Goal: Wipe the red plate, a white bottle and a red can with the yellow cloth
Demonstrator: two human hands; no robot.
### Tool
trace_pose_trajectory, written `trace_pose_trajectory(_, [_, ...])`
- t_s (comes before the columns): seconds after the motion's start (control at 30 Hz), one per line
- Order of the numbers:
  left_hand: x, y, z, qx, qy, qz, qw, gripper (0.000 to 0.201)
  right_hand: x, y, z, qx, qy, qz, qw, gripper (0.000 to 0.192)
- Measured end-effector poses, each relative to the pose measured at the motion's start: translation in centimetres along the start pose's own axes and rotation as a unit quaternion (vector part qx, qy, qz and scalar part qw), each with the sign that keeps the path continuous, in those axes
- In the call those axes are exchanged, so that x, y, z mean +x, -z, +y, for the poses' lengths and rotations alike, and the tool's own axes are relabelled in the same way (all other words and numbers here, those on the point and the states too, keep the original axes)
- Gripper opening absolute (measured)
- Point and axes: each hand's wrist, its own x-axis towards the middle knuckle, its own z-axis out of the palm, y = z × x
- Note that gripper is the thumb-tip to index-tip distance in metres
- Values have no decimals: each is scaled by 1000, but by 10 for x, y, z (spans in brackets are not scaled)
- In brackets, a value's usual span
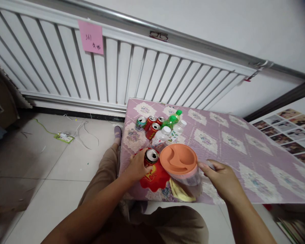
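I have my left hand [138, 166] clasped round a can [151, 157] at the red mat [156, 182], right hand [220, 174] gripping the lidded pitcher [178, 158], bottles [164, 134] already grouped on the far side.

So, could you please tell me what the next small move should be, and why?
Probably a slight tilt of the pitcher toward the dark-rimmed can. The left hand grips that can, whose top shows an opening, and the right hand holds the pitcher's handle, with the orange lid close beside the can.
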Motion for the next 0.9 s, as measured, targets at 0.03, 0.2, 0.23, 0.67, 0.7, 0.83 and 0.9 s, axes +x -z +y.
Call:
trace_pose_trajectory(0.03, [0,0,0,2,0,0,1000,74,0,0,0,-1,1,-2,1000,49])
trace_pose_trajectory(0.2, [0,0,-1,-3,-5,0,1000,75,0,1,1,-4,2,-1,1000,48])
trace_pose_trajectory(0.23, [0,-1,-1,-5,-5,1,1000,75,0,1,1,-3,2,0,1000,48])
trace_pose_trajectory(0.67, [-1,-1,-1,1,0,3,1000,76,-3,0,-4,2,15,8,1000,47])
trace_pose_trajectory(0.7, [0,-2,-1,0,-1,4,1000,76,-3,0,-4,2,13,8,1000,47])
trace_pose_trajectory(0.83, [0,-2,-1,-4,1,6,1000,76,-2,-1,-2,8,7,4,1000,47])
trace_pose_trajectory(0.9, [-1,-1,-1,-4,2,6,1000,76,-1,-1,-2,8,7,5,1000,47])
